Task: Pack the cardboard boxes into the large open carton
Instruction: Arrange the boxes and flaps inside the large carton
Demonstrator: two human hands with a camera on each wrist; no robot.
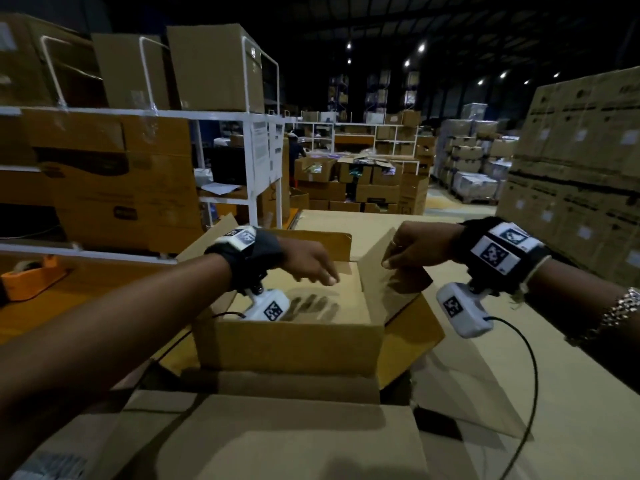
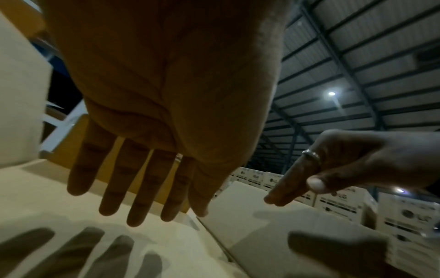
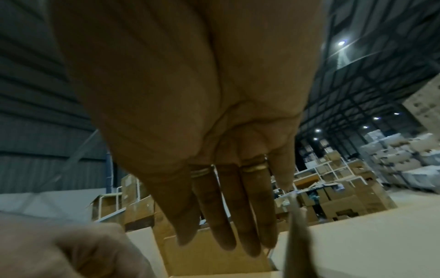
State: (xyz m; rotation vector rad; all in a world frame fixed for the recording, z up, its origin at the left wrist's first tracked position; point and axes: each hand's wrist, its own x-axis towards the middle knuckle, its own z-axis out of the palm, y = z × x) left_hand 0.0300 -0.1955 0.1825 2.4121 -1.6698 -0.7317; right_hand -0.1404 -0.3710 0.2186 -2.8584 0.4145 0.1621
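The large open carton (image 1: 291, 348) stands in front of me with its flaps up. My left hand (image 1: 320, 271) hovers palm down over its inside, fingers straight and spread (image 2: 140, 188), holding nothing; its shadow falls on the flat cardboard surface (image 1: 332, 306) inside. My right hand (image 1: 408, 252) is at the top edge of the carton's right flap (image 1: 377, 285), fingers straight (image 3: 226, 216) and touching that edge (image 2: 273, 235). In the right wrist view the flap (image 3: 296, 235) stands edge-on beside the little finger.
Another cardboard box (image 1: 277, 441) lies closer to me, below the carton. An orange tape dispenser (image 1: 31, 275) sits at the left. White shelving (image 1: 252, 161) with boxes stands left; a tall stack of cartons (image 1: 575, 161) stands right. Cables hang from both wrist cameras.
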